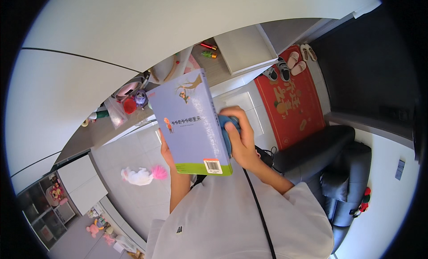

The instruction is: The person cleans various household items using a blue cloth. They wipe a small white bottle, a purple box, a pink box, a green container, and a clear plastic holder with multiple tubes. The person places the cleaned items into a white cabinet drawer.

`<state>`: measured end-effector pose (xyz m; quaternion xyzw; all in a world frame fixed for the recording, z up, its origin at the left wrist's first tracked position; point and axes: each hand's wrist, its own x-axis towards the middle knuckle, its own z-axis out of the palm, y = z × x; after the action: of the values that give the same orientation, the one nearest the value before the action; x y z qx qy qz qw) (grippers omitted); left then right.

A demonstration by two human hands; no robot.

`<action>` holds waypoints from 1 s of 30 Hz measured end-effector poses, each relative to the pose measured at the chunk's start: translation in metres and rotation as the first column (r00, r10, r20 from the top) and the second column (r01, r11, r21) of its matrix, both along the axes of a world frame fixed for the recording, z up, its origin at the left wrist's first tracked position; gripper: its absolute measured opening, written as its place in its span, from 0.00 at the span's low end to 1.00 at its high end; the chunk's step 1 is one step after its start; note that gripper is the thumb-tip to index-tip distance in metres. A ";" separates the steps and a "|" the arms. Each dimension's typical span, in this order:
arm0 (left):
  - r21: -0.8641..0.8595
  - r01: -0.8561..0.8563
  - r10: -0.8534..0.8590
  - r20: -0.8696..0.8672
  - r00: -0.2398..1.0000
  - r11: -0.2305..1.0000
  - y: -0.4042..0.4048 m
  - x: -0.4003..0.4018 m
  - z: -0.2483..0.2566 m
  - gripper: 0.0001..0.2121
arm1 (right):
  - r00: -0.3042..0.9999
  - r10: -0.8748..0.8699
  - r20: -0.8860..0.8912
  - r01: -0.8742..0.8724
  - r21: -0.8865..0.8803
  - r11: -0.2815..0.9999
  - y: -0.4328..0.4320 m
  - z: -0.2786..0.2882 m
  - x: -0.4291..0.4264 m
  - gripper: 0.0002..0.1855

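A lilac hardcover book (190, 132) with a green lower strip, small cartoon figures and a barcode sticker is held up in front of my chest, slightly tilted. My left hand (166, 150) grips its left edge, with most of the fingers hidden behind the cover. At the spine side is my right hand (241, 135), closed around a bunched blue cloth (228, 130) that lies against the book's spine. Whether the right hand also bears the book's weight, I cannot tell.
Beyond the book, a counter holds a white tray (245, 48), small bottles and a purple panda figure (140, 98). White cabinets overhang it. A white and pink plush toy (138, 176) lies on the tiled floor. Shoes stand by a red mat (294, 102); a black sofa (314, 155) is at right.
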<state>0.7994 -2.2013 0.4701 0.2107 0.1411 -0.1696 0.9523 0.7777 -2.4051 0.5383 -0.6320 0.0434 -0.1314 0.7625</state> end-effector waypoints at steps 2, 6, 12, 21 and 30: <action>-0.130 0.087 -0.082 0.044 0.996 0.988 -0.003 0.002 0.024 0.30 | 0.999 -0.035 0.022 0.036 -0.036 0.999 -0.005 0.001 -0.018 0.12; 0.507 0.300 -0.331 -0.031 0.943 0.808 0.000 -0.008 0.030 0.43 | 0.990 -0.140 0.014 0.141 -0.119 0.983 -0.027 0.004 -0.021 0.12; 0.843 0.098 -0.493 0.211 0.844 0.529 -0.040 -0.015 0.075 0.35 | 0.938 -0.347 0.007 0.347 -0.020 0.938 -0.065 0.033 0.020 0.12; 0.787 -0.255 -0.075 0.355 0.932 0.561 -0.052 0.000 0.102 0.25 | 0.990 0.064 0.124 -0.012 -0.387 0.922 -0.054 0.006 -0.053 0.10; 0.917 -0.239 -0.505 0.378 0.776 0.319 -0.044 -0.031 0.066 0.28 | 0.893 -0.384 0.234 0.444 -0.323 0.836 -0.083 0.032 -0.007 0.14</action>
<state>0.7687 -2.2453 0.5362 0.7734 -0.1231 -0.0620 0.6187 0.7711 -2.4885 0.5699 -0.7263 0.0931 -0.3495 0.5846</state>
